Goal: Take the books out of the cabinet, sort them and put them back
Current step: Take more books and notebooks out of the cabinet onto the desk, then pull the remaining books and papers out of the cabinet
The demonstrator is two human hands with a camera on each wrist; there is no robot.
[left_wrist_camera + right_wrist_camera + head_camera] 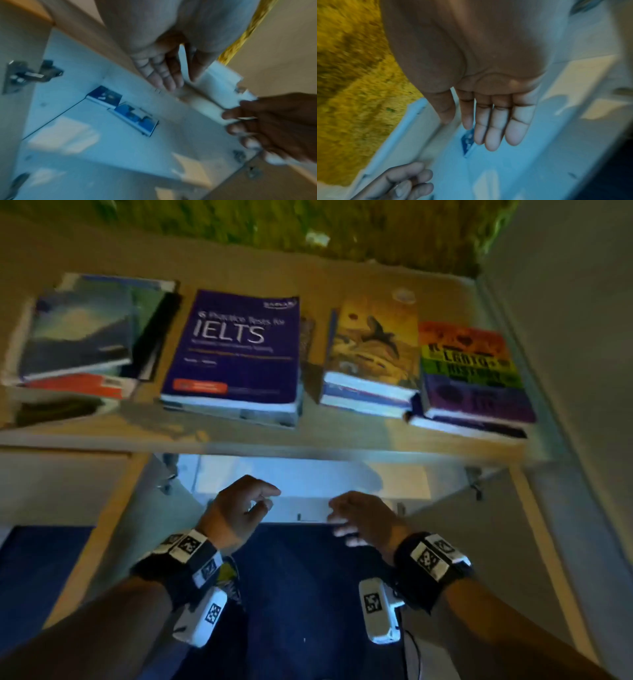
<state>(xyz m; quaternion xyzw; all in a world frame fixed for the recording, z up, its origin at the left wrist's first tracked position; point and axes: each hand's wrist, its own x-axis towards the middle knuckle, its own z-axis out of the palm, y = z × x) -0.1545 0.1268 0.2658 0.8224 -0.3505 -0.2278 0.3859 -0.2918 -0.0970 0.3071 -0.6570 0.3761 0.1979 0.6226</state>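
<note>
Piles of books lie flat on the cabinet top (342,436): a dark blue-green pile (85,333) at the left, a purple IELTS book (236,350), a yellow-covered pile (373,350) and a rainbow-covered book (472,368) at the right. Below, the cabinet stands open. Two blue books (104,96) (135,119) lie flat at the back of its white shelf; one of these blue books (467,140) shows behind my right fingers. My left hand (246,501) (161,73) and right hand (356,518) (491,121) hover side by side before the opening, fingers relaxed, holding nothing.
Both cabinet doors hang open, the left door (113,525) and the right door (534,542), with metal hinges (29,75) at the sides. A wall (565,302) runs close along the right. Blue carpet (301,594) lies below. Green-yellow mossy panelling (308,224) backs the cabinet top.
</note>
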